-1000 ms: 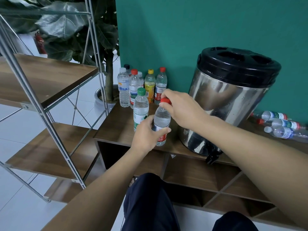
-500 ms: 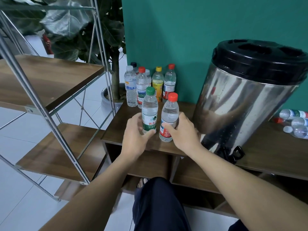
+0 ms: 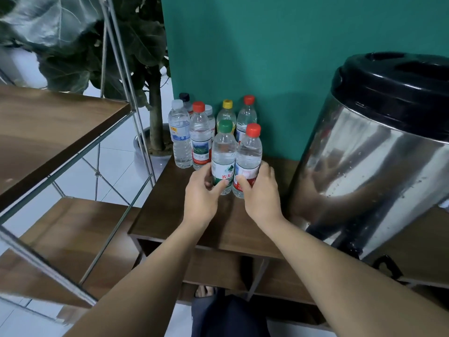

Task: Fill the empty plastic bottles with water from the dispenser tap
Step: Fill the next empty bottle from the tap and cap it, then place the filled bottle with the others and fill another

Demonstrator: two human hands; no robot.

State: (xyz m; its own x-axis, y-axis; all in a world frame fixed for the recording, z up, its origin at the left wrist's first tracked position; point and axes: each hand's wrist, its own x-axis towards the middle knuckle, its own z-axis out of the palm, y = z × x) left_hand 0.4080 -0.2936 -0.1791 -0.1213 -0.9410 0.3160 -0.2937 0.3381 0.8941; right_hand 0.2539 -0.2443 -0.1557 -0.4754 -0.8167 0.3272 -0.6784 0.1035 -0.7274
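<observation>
Plastic, clear and ribbed, makes up every bottle on the dark wooden table point(image 3: 184, 222). Two stand upright at the front, touching side by side: the green-capped bottle point(image 3: 223, 156) with a white and green label, and the red-capped bottle point(image 3: 248, 159) with a white and red label. Both look full of clear water and both are capped. The left hand point(image 3: 201, 193) curls round the lower half of the green-capped bottle, thumb across its label. The right hand point(image 3: 261, 193) wraps the red-capped bottle the same way, thumb on the front, fingers round the far side.

Just behind them, against the teal wall point(image 3: 255, 57), stands a tight cluster of back bottles point(image 3: 194, 137), also upright and capped in white, red, yellow and dark colours; most hold clear liquid, and the yellow-capped one is mostly hidden.

To the right sits the water dispenser point(image 3: 369, 178), a tall round drum of shiny steel speckled with droplets, under a black moulded plastic lid. Its black tap point(image 3: 386, 268) hangs below the table edge.

On the left, a shelf rack point(image 3: 73, 132) has wood-grain boards on thin metal rods, with a large-leaved potted plant point(image 3: 136, 52) behind it.
</observation>
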